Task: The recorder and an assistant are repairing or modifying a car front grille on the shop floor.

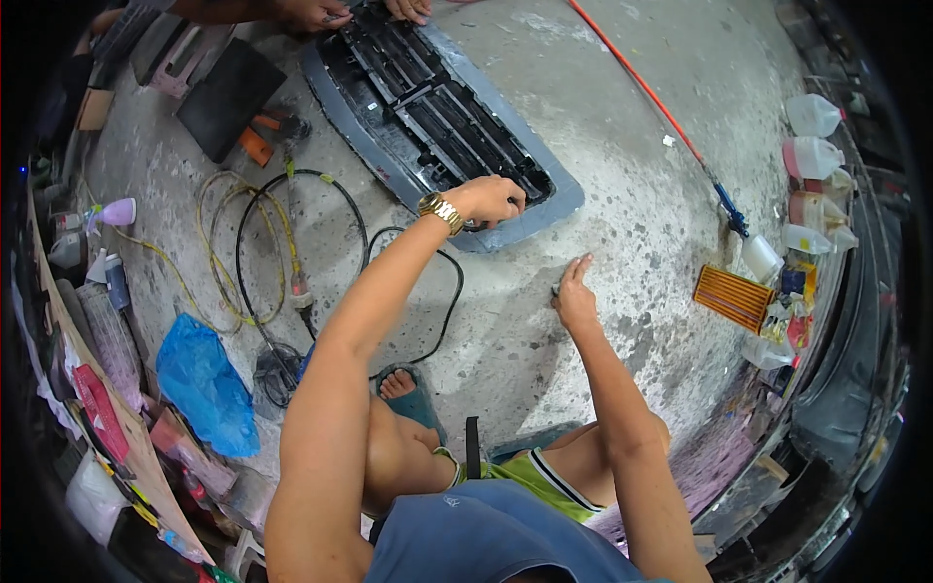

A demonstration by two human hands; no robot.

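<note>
While a co-worker's hands point(326, 14) rest at its far end, a black car grille point(437, 102) in a grey surround point(549, 216) lies slantwise on a stained concrete floor point(525, 325), directly in front of the seated or crouching wearer. The wearer's left hand point(489, 200), a gold-coloured watch point(442, 212) at the wrist, is at the grille's near end with its fingers curled under; whether they pinch anything cannot be told. The right hand point(577, 294) hangs off to the right, apart from the surround, its fingers extended and close together, the thumb held away; a dark patch shows beside the thumb, and whether it is something held cannot be told. A black cable point(460, 282) loops across the floor between grille and sandalled foot, beside a coiled yellow cord point(294, 262). To the left lie a black panel point(228, 97), an orange-handled tool point(257, 146) and a crumpled blue plastic bag point(204, 384). To the right, a blue spray gun point(729, 209) with a white cup ends a red hose point(637, 78), near an orange pleated filter point(734, 299) and a row of plastic jugs point(812, 157)
</note>
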